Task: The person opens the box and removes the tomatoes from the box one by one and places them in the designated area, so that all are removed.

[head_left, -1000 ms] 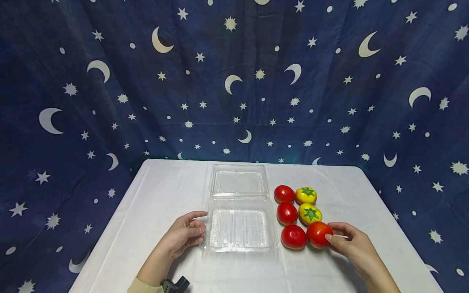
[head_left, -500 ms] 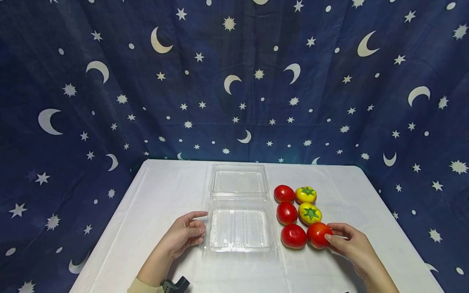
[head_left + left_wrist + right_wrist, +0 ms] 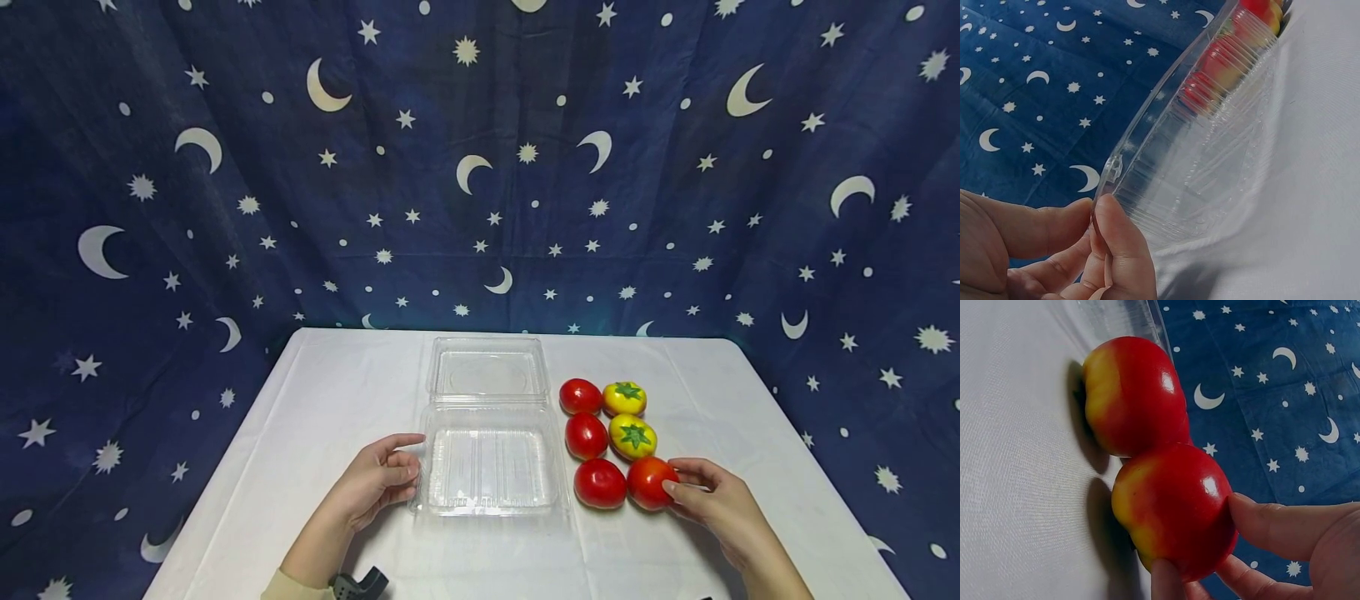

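Note:
An open clear plastic clamshell container [image 3: 491, 471] lies on the table, its lid [image 3: 491, 367] folded back behind it. My left hand [image 3: 381, 479] is at its left side, thumb and a finger pinching the rim, as the left wrist view shows. To the right, my right hand [image 3: 712, 500] grips the near right tomato [image 3: 651, 484], red with a yellowish underside [image 3: 1138, 519]. That tomato touches another red tomato [image 3: 600, 483] beside it. Farther back are two more red tomatoes, one nearer [image 3: 587, 436] and one at the back [image 3: 581, 396].
Two tomatoes lie with yellow, green-leafed ends up, one in the middle [image 3: 633, 437] and one behind [image 3: 625, 399]. A white cloth [image 3: 345, 375] covers the table. Behind it hangs a dark blue curtain [image 3: 420, 183] with moons and stars.

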Action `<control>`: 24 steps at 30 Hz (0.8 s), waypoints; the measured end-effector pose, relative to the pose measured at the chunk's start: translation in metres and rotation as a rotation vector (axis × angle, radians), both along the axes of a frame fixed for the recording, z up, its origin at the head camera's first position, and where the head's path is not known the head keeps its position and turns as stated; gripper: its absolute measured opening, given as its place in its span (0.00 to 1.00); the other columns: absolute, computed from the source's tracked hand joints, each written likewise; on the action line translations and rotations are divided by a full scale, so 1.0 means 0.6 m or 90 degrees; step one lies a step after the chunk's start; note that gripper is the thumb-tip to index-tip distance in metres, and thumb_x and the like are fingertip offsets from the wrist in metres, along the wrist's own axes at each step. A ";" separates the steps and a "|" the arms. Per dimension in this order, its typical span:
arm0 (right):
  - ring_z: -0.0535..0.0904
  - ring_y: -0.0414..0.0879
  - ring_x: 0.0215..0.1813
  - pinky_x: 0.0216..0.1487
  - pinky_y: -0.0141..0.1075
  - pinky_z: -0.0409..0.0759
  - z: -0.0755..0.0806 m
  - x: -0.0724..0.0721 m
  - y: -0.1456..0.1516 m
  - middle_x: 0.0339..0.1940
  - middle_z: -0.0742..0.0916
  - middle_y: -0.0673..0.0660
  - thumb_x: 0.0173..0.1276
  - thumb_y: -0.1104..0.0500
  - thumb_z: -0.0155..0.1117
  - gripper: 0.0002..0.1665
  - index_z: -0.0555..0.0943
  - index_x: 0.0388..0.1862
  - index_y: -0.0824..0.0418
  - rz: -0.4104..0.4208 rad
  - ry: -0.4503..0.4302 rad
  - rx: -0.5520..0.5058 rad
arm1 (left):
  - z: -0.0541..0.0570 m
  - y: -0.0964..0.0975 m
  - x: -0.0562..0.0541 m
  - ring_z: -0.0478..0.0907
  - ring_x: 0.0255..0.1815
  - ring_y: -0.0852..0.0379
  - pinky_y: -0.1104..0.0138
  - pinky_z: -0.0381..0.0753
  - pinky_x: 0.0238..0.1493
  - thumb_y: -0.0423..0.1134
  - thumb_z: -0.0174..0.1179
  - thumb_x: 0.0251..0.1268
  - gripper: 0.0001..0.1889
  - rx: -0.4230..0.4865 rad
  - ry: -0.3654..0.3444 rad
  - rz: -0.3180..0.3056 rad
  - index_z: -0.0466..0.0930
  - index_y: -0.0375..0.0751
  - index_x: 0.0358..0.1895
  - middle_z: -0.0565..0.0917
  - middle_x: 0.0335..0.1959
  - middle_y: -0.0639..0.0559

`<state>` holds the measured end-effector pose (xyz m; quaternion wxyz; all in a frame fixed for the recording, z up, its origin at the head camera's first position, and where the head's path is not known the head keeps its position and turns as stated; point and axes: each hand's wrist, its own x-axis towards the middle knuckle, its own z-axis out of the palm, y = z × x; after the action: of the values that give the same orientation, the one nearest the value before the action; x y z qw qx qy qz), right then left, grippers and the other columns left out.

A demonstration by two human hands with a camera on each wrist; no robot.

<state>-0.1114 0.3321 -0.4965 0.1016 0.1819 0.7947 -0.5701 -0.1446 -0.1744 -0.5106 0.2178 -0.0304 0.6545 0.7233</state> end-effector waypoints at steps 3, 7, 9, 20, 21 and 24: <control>0.85 0.39 0.46 0.50 0.36 0.92 -0.002 -0.001 0.000 0.49 0.85 0.55 0.70 0.60 0.76 0.39 0.72 0.74 0.74 0.000 -0.002 0.006 | -0.001 0.000 0.000 0.82 0.34 0.63 0.72 0.90 0.37 0.21 0.59 0.72 0.34 0.000 0.002 -0.002 0.62 0.28 0.80 0.86 0.35 0.56; 0.85 0.39 0.47 0.50 0.36 0.92 -0.005 -0.003 -0.001 0.51 0.85 0.57 0.70 0.60 0.76 0.39 0.72 0.74 0.74 -0.001 -0.003 0.011 | -0.002 -0.001 0.000 0.83 0.34 0.63 0.72 0.90 0.37 0.21 0.59 0.71 0.34 0.003 0.003 -0.005 0.62 0.28 0.80 0.86 0.35 0.55; 0.84 0.40 0.47 0.50 0.36 0.93 -0.006 -0.004 -0.002 0.52 0.85 0.58 0.70 0.60 0.76 0.39 0.72 0.74 0.74 -0.001 -0.004 0.012 | -0.003 -0.002 0.001 0.83 0.34 0.63 0.72 0.90 0.37 0.22 0.60 0.71 0.35 0.007 0.005 -0.007 0.62 0.28 0.80 0.86 0.35 0.54; 0.85 0.42 0.49 0.50 0.39 0.93 -0.010 -0.004 -0.003 0.54 0.87 0.59 0.73 0.60 0.74 0.38 0.71 0.75 0.74 0.000 -0.010 0.003 | -0.004 -0.003 0.002 0.83 0.34 0.62 0.71 0.90 0.36 0.23 0.62 0.68 0.35 0.000 0.015 -0.005 0.64 0.28 0.79 0.84 0.35 0.54; 0.85 0.42 0.50 0.50 0.39 0.93 -0.010 -0.004 -0.003 0.55 0.87 0.60 0.73 0.60 0.73 0.38 0.71 0.76 0.74 0.001 -0.010 0.003 | -0.003 -0.002 0.002 0.83 0.34 0.62 0.71 0.90 0.36 0.23 0.62 0.68 0.35 -0.002 0.015 -0.005 0.64 0.28 0.79 0.84 0.35 0.54; 0.85 0.42 0.50 0.51 0.39 0.93 -0.010 -0.003 -0.002 0.55 0.87 0.59 0.73 0.60 0.73 0.38 0.71 0.76 0.74 0.002 -0.009 0.002 | -0.001 -0.002 0.001 0.83 0.34 0.61 0.70 0.90 0.36 0.23 0.62 0.68 0.36 -0.006 0.017 -0.007 0.64 0.28 0.79 0.85 0.35 0.53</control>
<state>-0.1130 0.3311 -0.5027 0.1077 0.1852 0.7949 -0.5676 -0.1439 -0.1754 -0.5114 0.2130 -0.0185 0.6612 0.7191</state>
